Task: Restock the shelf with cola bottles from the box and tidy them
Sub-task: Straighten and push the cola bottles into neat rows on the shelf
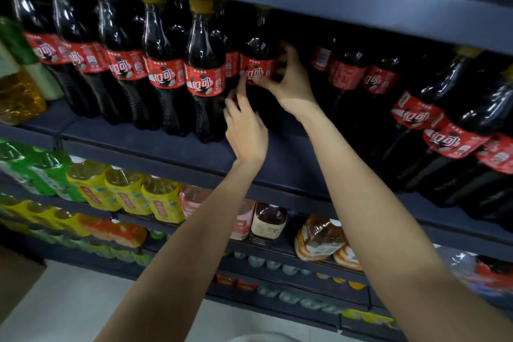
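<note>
head view:
cola bottle [258, 64]: upright on shelf [155, 144], set back from the front row [122, 64], just right of it.
right hand [288, 83]: clamped round label band.
left hand [245, 130]: fingers apart, fingertips touching lower body.
step: slide forward flush with row, label facing out, base flat.

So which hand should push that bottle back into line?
Probably the right hand: its fingers and thumb already wrap the cola bottle at the red label. The left hand only touches it lower down with straight fingers.
</note>
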The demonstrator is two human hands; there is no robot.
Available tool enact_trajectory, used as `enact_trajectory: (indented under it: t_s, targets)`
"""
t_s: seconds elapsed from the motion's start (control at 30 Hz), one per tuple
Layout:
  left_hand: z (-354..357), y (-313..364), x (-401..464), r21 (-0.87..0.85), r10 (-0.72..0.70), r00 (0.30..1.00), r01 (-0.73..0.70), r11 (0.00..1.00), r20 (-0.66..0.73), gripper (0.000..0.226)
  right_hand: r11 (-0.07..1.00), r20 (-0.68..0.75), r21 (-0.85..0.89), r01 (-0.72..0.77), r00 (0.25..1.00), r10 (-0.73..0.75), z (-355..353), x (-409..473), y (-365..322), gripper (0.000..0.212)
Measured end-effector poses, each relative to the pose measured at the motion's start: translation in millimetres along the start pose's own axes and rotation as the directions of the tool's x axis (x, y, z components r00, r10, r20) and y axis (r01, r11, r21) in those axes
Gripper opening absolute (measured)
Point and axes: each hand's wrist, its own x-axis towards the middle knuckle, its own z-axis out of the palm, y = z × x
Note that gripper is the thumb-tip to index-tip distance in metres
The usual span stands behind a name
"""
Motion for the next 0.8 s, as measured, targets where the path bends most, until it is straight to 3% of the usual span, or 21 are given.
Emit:
enact_trajectory:
  t_s: [0.23, 0.3, 0.37, 0.43, 0.53, 0.63, 0.8]
  targets:
    - [8, -3, -2, 0.035, 0.094, 0.992, -0.091, 0.995, -0.086, 0.075, 0.999, -0.098, 0.032, -0.004, 0.995, 0.007, -4, -17, -2, 0.064]
    - [2, 2, -5, -0.073, 0.115, 0.985, -0.125, 0.989, -0.129, 0.061, 0.997, -0.287, -0.067, 0.039, 0.956, -0.057, -15, -34, 11, 0.052]
    - [-6, 9, -11, -0.248, 0.216, 0.964, -0.249, 0.936, -0.154, 0.037, 0.982, -0.541, -0.188, 0.011, 0.834, -0.112, -27, -54, 31, 0.041]
    - [-10, 20, -16, -0.453, 0.318, 0.946, -0.311, 0.835, -0.062, 0.025, 0.967, -0.691, -0.222, -0.122, 0.719, -0.069, -36, -67, 49, 0.042]
    - [12, 37, -6, -0.602, 0.296, 0.938, -0.134, 0.787, 0.179, 0.033, 0.941, -0.701, -0.199, -0.275, 0.711, 0.059, -39, -67, 71, 0.059]
    - [60, 42, 25, -0.597, 0.213, 0.889, 0.080, 0.798, 0.404, 0.059, 0.930, -0.707, -0.188, -0.317, 0.701, 0.096, -35, -52, 82, 0.073]
    - [117, 41, 68, -0.532, 0.329, 0.823, -0.040, 0.846, 0.463, 0.087, 0.869, -0.758, -0.214, -0.446, 0.637, 0.140, -20, -26, 82, 0.087]
